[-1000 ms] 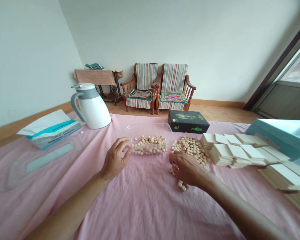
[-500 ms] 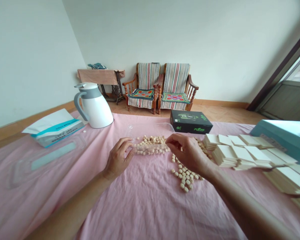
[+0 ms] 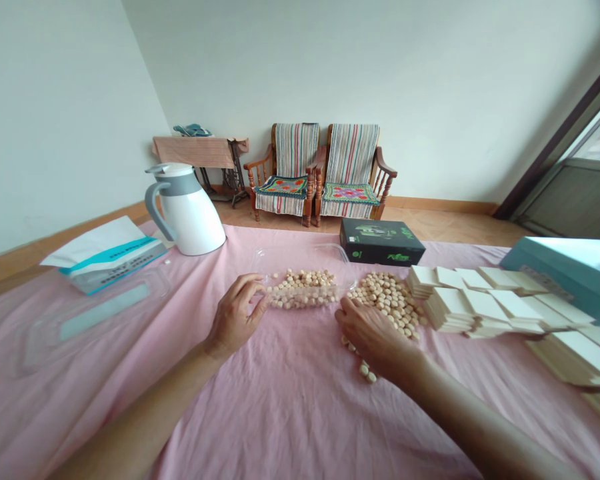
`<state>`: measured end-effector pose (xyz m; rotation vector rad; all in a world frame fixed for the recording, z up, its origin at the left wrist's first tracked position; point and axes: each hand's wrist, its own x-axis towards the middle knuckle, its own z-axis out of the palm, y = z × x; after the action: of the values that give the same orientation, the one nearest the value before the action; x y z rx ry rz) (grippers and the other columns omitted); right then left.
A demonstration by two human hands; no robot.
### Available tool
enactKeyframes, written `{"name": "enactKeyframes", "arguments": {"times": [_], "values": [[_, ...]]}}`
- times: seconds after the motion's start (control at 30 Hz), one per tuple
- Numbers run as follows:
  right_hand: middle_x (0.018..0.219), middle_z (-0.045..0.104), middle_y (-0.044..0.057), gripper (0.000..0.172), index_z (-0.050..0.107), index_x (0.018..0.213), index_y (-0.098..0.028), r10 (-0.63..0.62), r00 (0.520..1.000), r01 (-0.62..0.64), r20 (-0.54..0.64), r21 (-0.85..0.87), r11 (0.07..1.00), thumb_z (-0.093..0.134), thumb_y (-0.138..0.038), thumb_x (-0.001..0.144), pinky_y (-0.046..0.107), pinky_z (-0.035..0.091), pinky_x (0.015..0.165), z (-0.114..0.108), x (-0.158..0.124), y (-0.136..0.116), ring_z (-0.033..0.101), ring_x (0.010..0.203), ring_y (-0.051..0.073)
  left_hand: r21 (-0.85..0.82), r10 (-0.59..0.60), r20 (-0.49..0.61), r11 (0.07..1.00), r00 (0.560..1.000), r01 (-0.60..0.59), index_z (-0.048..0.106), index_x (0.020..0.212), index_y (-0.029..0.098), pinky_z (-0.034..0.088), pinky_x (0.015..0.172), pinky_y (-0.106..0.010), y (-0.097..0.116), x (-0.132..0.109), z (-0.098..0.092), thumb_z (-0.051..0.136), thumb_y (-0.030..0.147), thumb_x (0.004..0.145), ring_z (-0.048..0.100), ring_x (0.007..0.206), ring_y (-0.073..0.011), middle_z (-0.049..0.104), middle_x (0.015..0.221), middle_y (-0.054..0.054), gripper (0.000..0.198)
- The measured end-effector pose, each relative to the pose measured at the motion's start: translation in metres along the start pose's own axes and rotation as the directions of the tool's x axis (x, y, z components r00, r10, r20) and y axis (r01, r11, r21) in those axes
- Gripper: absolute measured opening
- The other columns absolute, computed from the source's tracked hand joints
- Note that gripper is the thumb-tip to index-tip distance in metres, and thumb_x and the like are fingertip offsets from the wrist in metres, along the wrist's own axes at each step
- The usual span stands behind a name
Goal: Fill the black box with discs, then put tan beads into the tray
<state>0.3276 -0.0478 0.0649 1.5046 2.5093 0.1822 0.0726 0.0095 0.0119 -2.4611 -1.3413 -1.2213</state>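
Note:
My left hand grips the left end of a clear plastic container, thumb and fingers closed on its wall. Inside it lie many small round wooden pieces, gathered toward the near side. To the right of the container, a loose pile of the same wooden pieces spreads over the cloth. My right hand is down at the near left part of this pile, its fingers bent together. Whatever its fingertips hold is hidden beneath the hand.
A pink cloth covers the table. At left are a white-grey thermos jug, a tissue pack and a clear lid. A black box stands behind the pile. Stacked pale wooden tiles and a blue box lie at right.
My right hand has moved from the container's right end down onto the loose pile, uncovering more of its far part. My left hand stays at the container's left end.

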Motion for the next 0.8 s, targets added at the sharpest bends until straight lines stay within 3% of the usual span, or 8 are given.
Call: {"name": "enactKeyframes", "arguments": {"times": [0.23,0.4,0.6,0.7,0.8], "values": [[0.098,0.062,0.017,0.027,0.065,0.097,-0.010,-0.013,1.000,0.012,-0.018,-0.050,0.999,0.046,-0.001,0.080,0.032,0.047,0.063,0.009,0.002,-0.002,0.061,0.084,0.024,-0.007,-0.001,-0.001,1.000,1.000,0.001,0.055,0.086,0.020,0.052,0.082,-0.032,0.000,0.000,0.000,0.049,0.024,0.088,0.060,0.091,-0.0178,0.059,0.107,-0.008,0.008],[0.102,0.061,0.018,0.028,0.062,0.102,-0.009,0.012,0.994,-0.019,-0.105,-0.062,0.998,0.052,-0.002,0.076,0.036,0.047,0.072,0.023,0.000,-0.004,0.059,0.087,0.027,-0.024,-0.002,0.013,1.000,1.000,0.002,0.055,0.087,0.020,0.052,0.082,-0.032,-0.001,-0.001,-0.001,0.049,0.022,0.088,0.059,0.093,-0.0181,0.057,0.108,-0.008,0.007],[0.095,0.061,0.013,0.026,0.061,0.091,-0.012,0.026,0.995,-0.015,-0.096,0.115,0.993,0.042,0.001,0.079,0.029,0.041,0.064,0.014,-0.004,0.008,0.059,0.079,0.020,-0.033,-0.002,0.007,0.999,1.000,0.003,0.054,0.088,0.020,0.051,0.081,-0.031,0.000,-0.001,0.000,0.049,0.022,0.089,0.059,0.094,-0.0179,0.057,0.109,-0.007,0.006],[0.085,0.058,0.007,0.020,0.057,0.083,-0.015,0.011,0.980,0.053,-0.198,0.317,0.947,0.045,0.000,0.076,0.025,0.038,0.062,-0.002,0.001,0.016,0.056,0.071,0.014,-0.038,-0.005,0.012,0.999,1.000,0.005,0.054,0.087,0.020,0.051,0.083,-0.031,-0.001,-0.001,0.000,0.048,0.023,0.089,0.059,0.095,-0.0181,0.057,0.109,-0.008,0.007],[0.082,0.055,0.004,0.014,0.054,0.080,-0.015,0.082,0.907,0.127,-0.414,0.452,0.883,0.046,-0.004,0.080,0.023,0.037,0.061,-0.019,0.015,0.018,0.051,0.066,0.011,-0.033,-0.002,0.013,0.999,1.000,0.002,0.054,0.088,0.019,0.050,0.085,-0.032,-0.001,-0.002,0.000,0.049,0.024,0.089,0.059,0.096,-0.0187,0.057,0.109,-0.008,0.007]]}}
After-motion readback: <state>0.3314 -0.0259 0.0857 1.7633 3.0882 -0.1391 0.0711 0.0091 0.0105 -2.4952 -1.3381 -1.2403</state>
